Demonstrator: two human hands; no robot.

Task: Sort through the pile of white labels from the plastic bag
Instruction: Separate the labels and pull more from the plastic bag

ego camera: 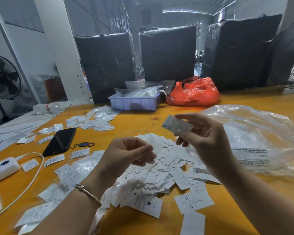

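Orange table (pixel 159 116) is buried in labels. One XL label (pixel 174 125) is pinched up by the right hand (pixel 205 141); left hand (pixel 126 153) is curled, empty, over the pile (pixel 159 175) below. Probably gets dropped with matching sizes next.

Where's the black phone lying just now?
The black phone lies on the orange table, left of the label pile, beside a small key fob.

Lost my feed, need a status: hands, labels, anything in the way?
Right hand pinches an XL label. Left hand curled, empty, over the label pile. Clear plastic bag lies right of pile. Nothing blocking.
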